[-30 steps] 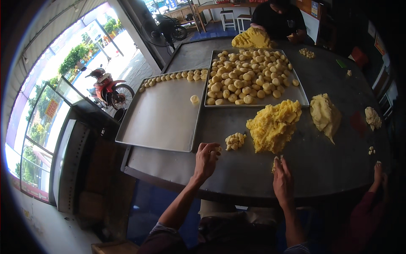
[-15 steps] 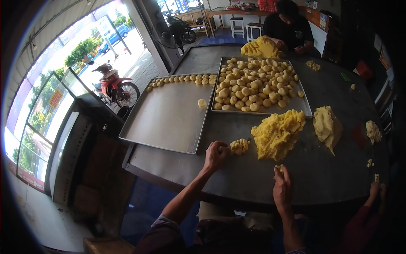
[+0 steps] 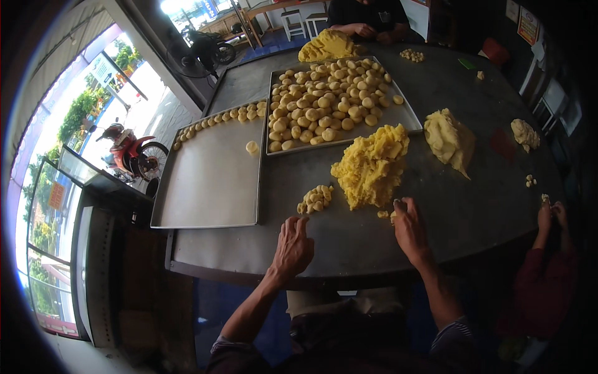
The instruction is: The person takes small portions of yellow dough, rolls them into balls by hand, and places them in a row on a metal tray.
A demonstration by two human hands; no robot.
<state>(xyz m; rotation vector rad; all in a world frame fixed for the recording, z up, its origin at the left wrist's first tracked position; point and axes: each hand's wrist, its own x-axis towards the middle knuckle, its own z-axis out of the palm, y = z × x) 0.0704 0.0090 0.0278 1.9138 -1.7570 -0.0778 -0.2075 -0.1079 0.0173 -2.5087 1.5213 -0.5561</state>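
Observation:
My left hand (image 3: pixel 293 248) has loosely curled fingers slightly apart just below a small pile of pale dough pieces (image 3: pixel 315 199), with nothing visible in it. My right hand (image 3: pixel 411 232) pinches a small yellow bit (image 3: pixel 393 217) at the near edge of a crumbly yellow mound (image 3: pixel 370 167); another bit (image 3: pixel 382 214) lies beside it. A smooth pale dough lump (image 3: pixel 449 141) sits to the right. Behind them, one metal tray (image 3: pixel 410 123) holds many round dough balls (image 3: pixel 319 101); the left tray (image 3: pixel 204 181) has balls along its far edge and one loose ball (image 3: pixel 251 147).
A co-worker (image 3: pixel 367 19) sits across the metal table (image 3: pixel 473 212) behind another yellow dough mass (image 3: pixel 324 46). Another person's hands (image 3: pixel 550 215) work at the right edge, near a pale lump (image 3: pixel 525 134). A red motorbike (image 3: pixel 131 153) stands outside the doorway at left.
My left hand has pulled back toward me from the small pile. My right hand has moved forward toward the yellow mound. The whole view has shifted, with the table appearing farther left.

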